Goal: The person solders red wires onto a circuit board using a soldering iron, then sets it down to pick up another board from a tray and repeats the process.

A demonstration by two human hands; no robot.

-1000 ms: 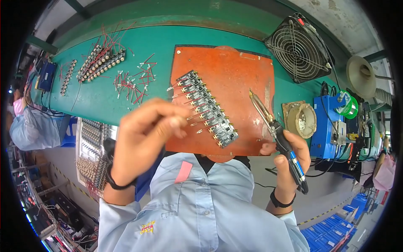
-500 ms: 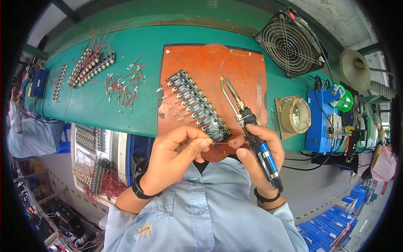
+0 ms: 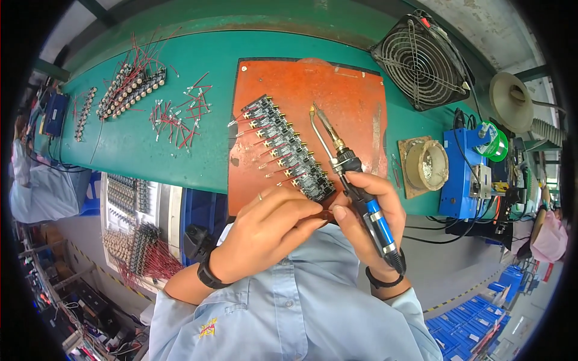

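Observation:
My right hand point(image 3: 378, 207) is wrapped round a blue-and-black soldering iron point(image 3: 347, 163) with a thin curved metal tube beside its tip. The tip points away from me, over the orange board. Thumb and finger of that hand also close on one end of a short red wire point(image 3: 327, 212). My left hand point(image 3: 271, 225) pinches the same wire from the other side, its fingertips nearly meeting the right ones. Just beyond the hands lies a slanted row of black circuit boards point(image 3: 288, 150) with brass-coloured pins and red wires along its left side.
An orange work board point(image 3: 355, 126) lies on the green bench. Loose red wires point(image 3: 174, 123) and wired board strips point(image 3: 129, 96) are at left. A black fan point(image 3: 421, 63), round pot point(image 3: 430, 165), blue machine point(image 3: 460, 174) and green solder spool point(image 3: 495, 142) stand at right.
My left hand has moved right and turned knuckles up, closing in on the right fingertips. Less of the red wire shows between them. The soldering iron has shifted slightly left.

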